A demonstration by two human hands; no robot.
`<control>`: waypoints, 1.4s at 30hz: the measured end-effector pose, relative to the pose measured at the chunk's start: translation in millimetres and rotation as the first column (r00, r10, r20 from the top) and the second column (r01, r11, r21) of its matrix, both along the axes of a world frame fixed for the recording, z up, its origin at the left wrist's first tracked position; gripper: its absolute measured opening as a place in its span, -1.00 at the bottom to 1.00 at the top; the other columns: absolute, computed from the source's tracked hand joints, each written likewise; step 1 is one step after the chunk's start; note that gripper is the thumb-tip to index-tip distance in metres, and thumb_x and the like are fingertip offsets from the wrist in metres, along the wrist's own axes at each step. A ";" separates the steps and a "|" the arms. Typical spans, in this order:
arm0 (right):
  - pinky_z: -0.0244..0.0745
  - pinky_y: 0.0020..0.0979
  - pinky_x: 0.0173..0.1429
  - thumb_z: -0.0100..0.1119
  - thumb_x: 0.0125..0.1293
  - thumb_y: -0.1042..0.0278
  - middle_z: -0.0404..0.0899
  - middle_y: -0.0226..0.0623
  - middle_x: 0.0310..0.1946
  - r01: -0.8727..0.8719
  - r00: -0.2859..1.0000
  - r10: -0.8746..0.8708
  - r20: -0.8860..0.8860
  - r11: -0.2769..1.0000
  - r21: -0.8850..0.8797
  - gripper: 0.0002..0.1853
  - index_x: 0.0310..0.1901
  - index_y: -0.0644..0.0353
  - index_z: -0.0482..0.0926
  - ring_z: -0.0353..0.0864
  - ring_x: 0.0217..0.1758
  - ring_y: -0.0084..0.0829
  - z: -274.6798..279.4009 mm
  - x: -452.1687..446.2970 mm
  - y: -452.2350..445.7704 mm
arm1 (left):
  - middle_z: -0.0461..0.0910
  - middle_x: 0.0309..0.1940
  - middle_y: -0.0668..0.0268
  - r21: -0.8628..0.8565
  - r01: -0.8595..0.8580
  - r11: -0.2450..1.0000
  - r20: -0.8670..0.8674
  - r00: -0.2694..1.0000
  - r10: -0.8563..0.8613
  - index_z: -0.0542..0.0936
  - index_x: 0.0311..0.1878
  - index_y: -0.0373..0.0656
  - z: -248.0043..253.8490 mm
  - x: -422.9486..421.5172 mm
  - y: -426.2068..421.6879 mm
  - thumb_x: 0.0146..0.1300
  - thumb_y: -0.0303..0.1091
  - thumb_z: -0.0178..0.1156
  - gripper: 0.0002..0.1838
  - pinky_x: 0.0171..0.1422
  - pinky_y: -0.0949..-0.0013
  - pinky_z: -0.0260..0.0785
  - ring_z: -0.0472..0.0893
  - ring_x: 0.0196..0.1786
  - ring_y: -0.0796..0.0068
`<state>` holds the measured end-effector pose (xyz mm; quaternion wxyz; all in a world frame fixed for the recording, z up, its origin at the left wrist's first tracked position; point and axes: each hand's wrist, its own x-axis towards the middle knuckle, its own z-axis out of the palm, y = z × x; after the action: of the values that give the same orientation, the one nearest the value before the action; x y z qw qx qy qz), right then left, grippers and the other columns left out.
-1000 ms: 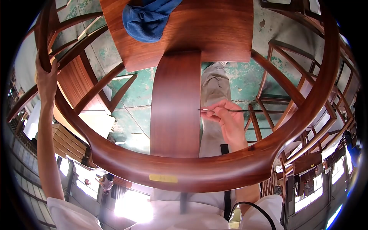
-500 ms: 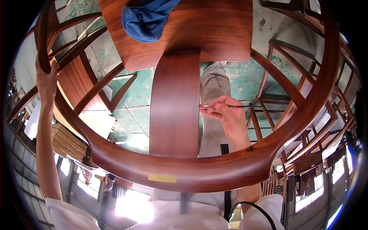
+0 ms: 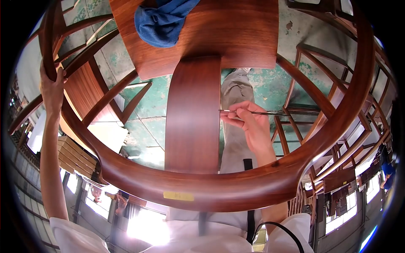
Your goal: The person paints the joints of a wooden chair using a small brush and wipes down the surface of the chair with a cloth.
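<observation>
A dark wooden chair with a curved top rail (image 3: pixel 198 187) fills the view, a yellow label (image 3: pixel 179 196) on the rail. My left hand (image 3: pixel 52 86) is wrapped round the rail's left arm. Between the fingers of my right hand (image 3: pixel 249 122) is a thin brush (image 3: pixel 263 113), its tip at the right edge of the broad back slat (image 3: pixel 193 116). The slat runs from the rail down to the wooden seat (image 3: pixel 236 38). A crumpled blue cloth (image 3: pixel 158 26) lies on the seat.
Several wooden chair frames (image 3: pixel 291 97) stand at the right. At the left are a wooden panel (image 3: pixel 86 90) and a stack of boards (image 3: pixel 76 156). My trouser leg (image 3: pixel 238 90) shows behind the chair. Someone in blue (image 3: pixel 387 173) is at the far right edge.
My right hand and the brush have moved up along the slat's right edge, toward the seat. My left hand keeps its place on the chair arm.
</observation>
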<state>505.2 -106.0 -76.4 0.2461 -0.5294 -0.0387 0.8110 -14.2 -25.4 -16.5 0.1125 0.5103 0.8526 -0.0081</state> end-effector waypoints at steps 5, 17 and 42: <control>0.69 -0.20 0.14 0.00 0.40 0.58 0.66 -0.13 -0.30 -0.001 1.000 0.002 -0.013 1.000 0.026 -0.85 -0.16 0.47 0.56 0.73 -0.08 -0.22 -5.0 1.4 -2.0 | 0.59 0.16 0.15 -0.004 -0.023 1.000 0.022 0.999 0.023 0.16 0.52 -0.11 1.5 4.4 0.5 0.44 -0.25 0.16 -0.34 0.06 0.25 0.66 0.71 0.02 0.33; 0.69 -0.27 0.15 -0.01 0.38 0.60 0.64 -0.16 -0.33 0.049 0.998 -0.048 0.043 0.999 -0.015 -0.85 -0.17 0.47 0.57 0.73 -0.10 -0.27 -4.0 -7.6 6.8 | 0.58 0.16 0.16 -0.001 -0.034 0.999 0.046 0.998 0.034 0.15 0.53 -0.12 0.0 1.5 -1.3 0.44 -0.26 0.15 -0.33 0.07 0.26 0.66 0.70 0.00 0.35; 0.70 -0.30 0.12 0.01 0.38 0.57 0.63 -0.16 -0.30 0.031 0.999 -0.031 0.009 1.000 0.002 -0.84 -0.17 0.46 0.57 0.72 -0.11 -0.30 -10.4 -5.1 7.0 | 0.54 0.20 0.11 -0.026 -0.031 0.999 0.058 0.998 0.032 0.11 0.54 -0.14 3.1 4.7 -0.7 0.47 -0.21 0.11 -0.33 0.12 0.24 0.64 0.69 0.04 0.29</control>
<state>500.1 -99.0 -86.8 0.2590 -0.5332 -0.0324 0.8047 -9.5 -26.0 -13.4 0.1438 0.4953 0.8567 -0.0020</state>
